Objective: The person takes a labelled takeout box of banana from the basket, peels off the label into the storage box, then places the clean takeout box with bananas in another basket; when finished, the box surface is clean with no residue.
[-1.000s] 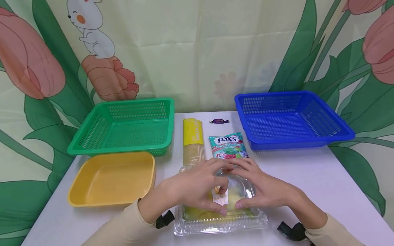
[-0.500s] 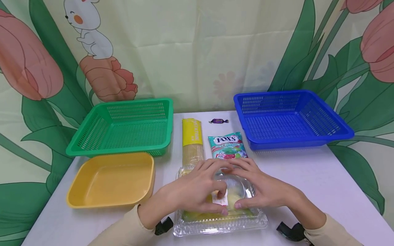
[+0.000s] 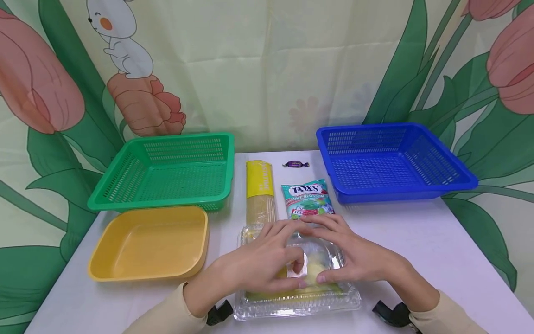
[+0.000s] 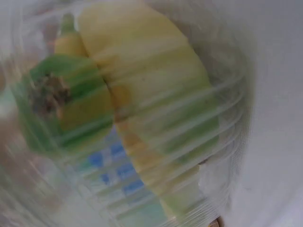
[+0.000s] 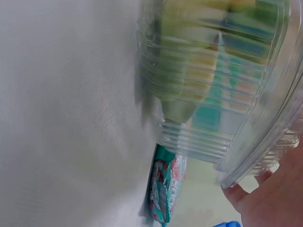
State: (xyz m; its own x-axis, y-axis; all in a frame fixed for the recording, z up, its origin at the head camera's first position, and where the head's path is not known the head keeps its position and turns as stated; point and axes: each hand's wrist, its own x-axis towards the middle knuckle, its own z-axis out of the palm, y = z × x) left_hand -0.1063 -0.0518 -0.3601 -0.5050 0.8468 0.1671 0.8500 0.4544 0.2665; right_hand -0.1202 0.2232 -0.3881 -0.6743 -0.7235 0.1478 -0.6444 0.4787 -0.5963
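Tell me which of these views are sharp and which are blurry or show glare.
Head view: sharp and evenly lit, with slight wide-angle bending at the edges and soft highlights on the clear plastic container. Left wrist view: very close and blurred, the yellow-green fruit smeared behind the ribbed lid. Right wrist view: container soft, table sharper.

A staged tabletop set: white table [image 3: 417, 241] before a cartoon tulip-and-rabbit backdrop [image 3: 267, 69].

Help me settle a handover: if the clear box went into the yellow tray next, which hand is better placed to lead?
Probably the left hand: it lies on the clear box on the side facing the yellow tray. The right hand is on the far side and would have to cross over.
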